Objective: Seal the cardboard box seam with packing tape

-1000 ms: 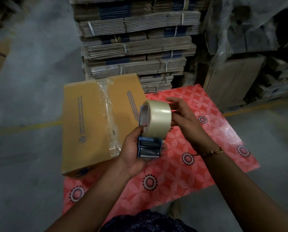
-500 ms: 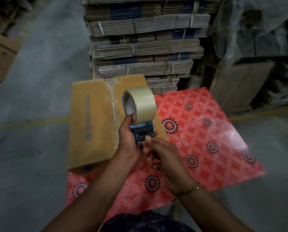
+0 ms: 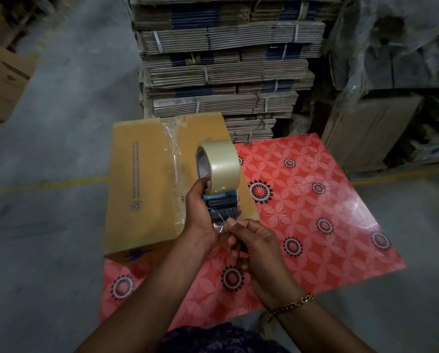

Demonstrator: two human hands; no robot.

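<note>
Red patterned sheeting (image 3: 302, 200), printed with pale petals and dark round medallions, covers a low table set on a grey concrete floor (image 3: 47, 250) crossed by a faded yellow line (image 3: 47, 184). Behind it rise strapped bundles of flattened cartons (image 3: 226, 72), with plastic-wrapped goods (image 3: 391, 47) to the right and a loose brown carton (image 3: 2, 77) at the far left.

Both forearms reach forward from the bottom edge. The left hand (image 3: 200, 215) is wrapped around a blue tape dispenser (image 3: 221, 203), thumb up against the side of the clear tape roll (image 3: 219, 165), holding it above the box's right half. The right hand (image 3: 251, 240), a gold chain bracelet (image 3: 291, 305) at its wrist, sits just below the dispenser's mouth, with thumb and forefinger pressed together on the loose end of tape (image 3: 219, 224).

On the left part of the table lies the cardboard box (image 3: 142, 189), flaps closed, blue print and a recycling mark along its left flap. A wrinkled strip of clear tape (image 3: 174, 159) already runs along its centre seam from the far edge toward the near one
</note>
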